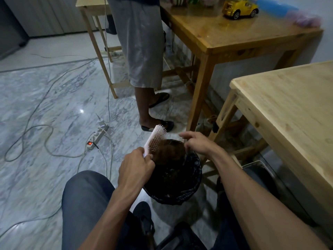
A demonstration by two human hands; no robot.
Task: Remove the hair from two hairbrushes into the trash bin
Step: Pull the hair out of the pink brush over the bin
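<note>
My left hand (135,166) grips the handle of a pink hairbrush (155,137) with metal bristles, tilted up and away over the trash bin (195,188). A clump of brown hair (168,151) hangs at the brush's lower bristles, just above the bin's black liner. My right hand (197,143) hovers over the bin's far rim, thumb and fingers pinched at the edge of the hair clump, the index finger stretched out. Only one hairbrush is in view.
A person in grey shorts and sandals (142,51) stands just beyond the bin. A power strip (96,138) and loose cables lie on the marble floor to the left. Wooden tables stand at right (288,109) and behind (234,38), with a yellow toy truck (239,9).
</note>
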